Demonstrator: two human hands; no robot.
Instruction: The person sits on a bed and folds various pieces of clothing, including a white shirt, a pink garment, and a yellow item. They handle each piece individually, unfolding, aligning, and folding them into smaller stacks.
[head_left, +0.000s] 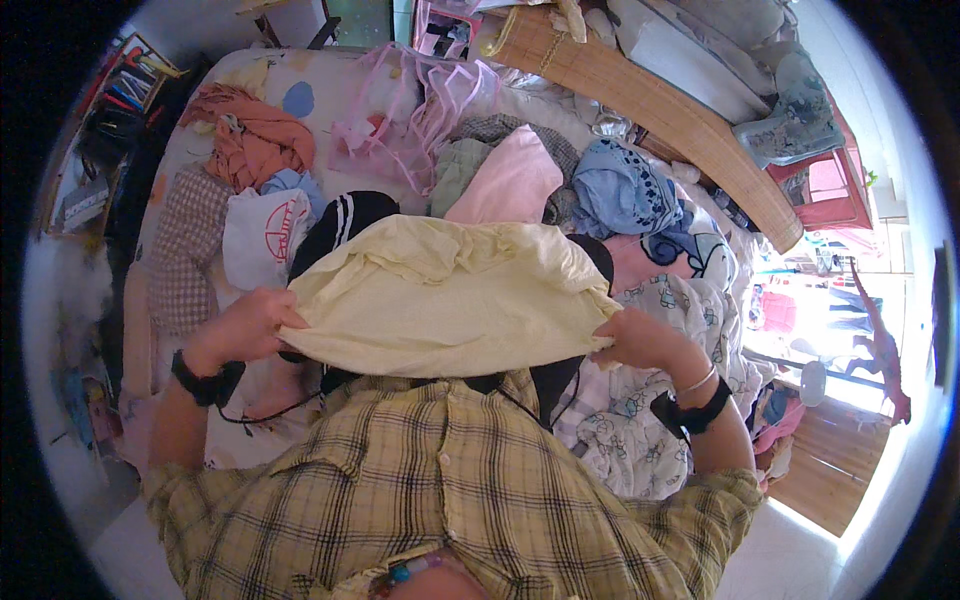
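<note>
A pale yellow cloth garment (442, 315) is stretched wide across my lap, its far edge bunched and gathered. My left hand (259, 326) pinches its left corner, and the right corner is gripped in my right hand (637, 337). The near edge sags a little between the two hands. Beneath and beyond the garment lie black trousers with white stripes (365, 206). Just past the far edge is a pink folded cloth (510, 176). A white plastic bag (262, 225) with red printing sits beyond my left hand.
Clothes cover the bed (255, 67): a rust-coloured cloth (262, 146), a checked cloth (184, 255), a blue garment (622, 187) and a white patterned blanket (637, 420). A sheer pink mesh item (420, 105) lies at the back. A rolled bamboo mat (652, 105) runs along the right.
</note>
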